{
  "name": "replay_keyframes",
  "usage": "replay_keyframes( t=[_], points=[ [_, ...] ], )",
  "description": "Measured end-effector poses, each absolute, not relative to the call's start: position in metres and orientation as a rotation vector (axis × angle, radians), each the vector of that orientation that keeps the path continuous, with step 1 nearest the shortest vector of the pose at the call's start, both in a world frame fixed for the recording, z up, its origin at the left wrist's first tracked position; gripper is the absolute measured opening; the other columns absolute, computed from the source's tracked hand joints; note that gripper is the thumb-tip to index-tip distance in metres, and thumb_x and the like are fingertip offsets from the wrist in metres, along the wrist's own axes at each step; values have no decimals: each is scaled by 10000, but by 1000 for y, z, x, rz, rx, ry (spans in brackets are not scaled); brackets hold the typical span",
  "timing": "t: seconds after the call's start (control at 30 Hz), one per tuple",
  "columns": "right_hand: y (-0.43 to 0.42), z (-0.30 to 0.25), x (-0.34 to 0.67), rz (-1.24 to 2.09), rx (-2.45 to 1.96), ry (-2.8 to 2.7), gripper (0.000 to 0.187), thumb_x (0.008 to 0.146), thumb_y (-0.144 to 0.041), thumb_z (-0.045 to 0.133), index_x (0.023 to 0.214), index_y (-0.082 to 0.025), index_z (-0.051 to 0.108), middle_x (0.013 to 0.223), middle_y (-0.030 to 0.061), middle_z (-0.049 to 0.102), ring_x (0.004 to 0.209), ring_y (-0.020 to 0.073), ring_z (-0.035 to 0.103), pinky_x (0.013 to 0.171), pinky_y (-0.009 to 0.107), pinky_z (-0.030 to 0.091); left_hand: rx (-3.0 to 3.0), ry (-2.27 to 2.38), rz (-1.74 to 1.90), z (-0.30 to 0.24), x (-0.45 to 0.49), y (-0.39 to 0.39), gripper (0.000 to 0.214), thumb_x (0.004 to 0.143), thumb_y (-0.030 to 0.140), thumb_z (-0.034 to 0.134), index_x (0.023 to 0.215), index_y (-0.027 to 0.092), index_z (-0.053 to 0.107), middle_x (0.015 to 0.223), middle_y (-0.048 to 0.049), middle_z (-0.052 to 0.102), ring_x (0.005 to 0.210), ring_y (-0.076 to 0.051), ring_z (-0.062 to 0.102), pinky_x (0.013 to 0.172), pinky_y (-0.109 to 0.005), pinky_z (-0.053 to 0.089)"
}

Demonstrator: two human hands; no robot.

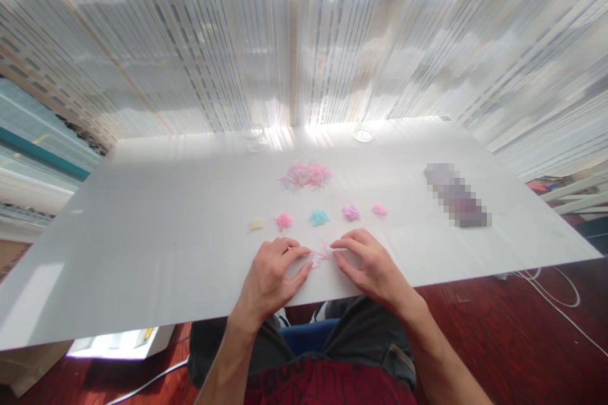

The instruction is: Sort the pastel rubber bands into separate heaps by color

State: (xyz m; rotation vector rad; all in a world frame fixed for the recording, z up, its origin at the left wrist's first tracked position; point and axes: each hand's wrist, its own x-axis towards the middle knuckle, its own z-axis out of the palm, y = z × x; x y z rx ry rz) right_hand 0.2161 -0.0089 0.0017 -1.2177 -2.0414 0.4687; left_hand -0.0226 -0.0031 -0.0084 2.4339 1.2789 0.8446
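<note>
My left hand [273,275] and my right hand [368,262] rest on the white table [142,221] near its front edge. Their fingertips meet around a small tangle of pink threads [320,255], pinching at it. Beyond my hands a row of small sorted tufts lies on the table: yellow [256,224], pink [284,221], blue [319,217], purple [351,212] and pink [379,209]. Farther back sits a bigger mixed pile of coloured threads [305,175].
Two clear round dishes [255,137] [363,133] stand at the table's far edge by the striped curtain. A blurred dark rectangular object [456,195] lies at the right. White cables [555,291] run over the red floor at the right.
</note>
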Motion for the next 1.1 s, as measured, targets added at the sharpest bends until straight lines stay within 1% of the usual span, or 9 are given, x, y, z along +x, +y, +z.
replay_keyframes(
  t=[0.1, 0.3, 0.43, 0.57, 0.83, 1.1],
  points=[
    [-10, -4, 203, 482, -1220, -2083, 121, 941, -175, 656, 1040, -226, 706, 939, 68, 686, 899, 239, 629, 823, 411, 557, 2425, 1284, 869, -7, -21, -3, 99, 955, 214, 642, 1016, 220, 720, 968, -43, 712, 869, -194, 666, 794, -345, 481],
    [-8, -12, 200, 418, -1220, -2057, 82, 948, -172, 657, 973, -231, 709, 899, 57, 681, 863, 229, 613, 796, 396, 538, 2437, 1298, 888, -6, -20, -3, 117, 973, 230, 618, 963, 216, 734, 943, -43, 712, 847, -184, 663, 780, -331, 496],
    [-9, -12, 200, 418, -1213, -2043, 80, 958, -181, 649, 979, -230, 709, 906, 61, 681, 868, 229, 614, 800, 398, 541, 2434, 1320, 883, -7, -20, -3, 109, 970, 256, 629, 984, 210, 727, 951, -47, 709, 834, -187, 658, 783, -341, 497],
    [-8, -11, 196, 458, -1210, -2026, 105, 959, -189, 647, 1033, -234, 705, 937, 67, 684, 894, 239, 618, 811, 409, 553, 2435, 1332, 868, -9, -19, -3, 93, 965, 261, 650, 990, 217, 728, 950, -37, 709, 828, -190, 659, 771, -347, 479],
    [-5, -11, 191, 442, -1204, -2036, 107, 950, -183, 647, 1018, -229, 717, 908, 66, 680, 868, 242, 614, 795, 413, 555, 2444, 1296, 890, -9, -20, -2, 131, 1013, 234, 584, 978, 210, 707, 933, -30, 714, 834, -186, 658, 768, -338, 458],
    [-9, -10, 192, 456, -1134, -2006, 112, 956, -194, 645, 1037, -229, 714, 915, 63, 672, 872, 226, 614, 780, 379, 561, 2400, 1238, 1032, -4, -22, -4, 97, 1008, 216, 601, 1008, 195, 695, 927, -33, 719, 806, -166, 665, 742, -287, 505]
  ],
)
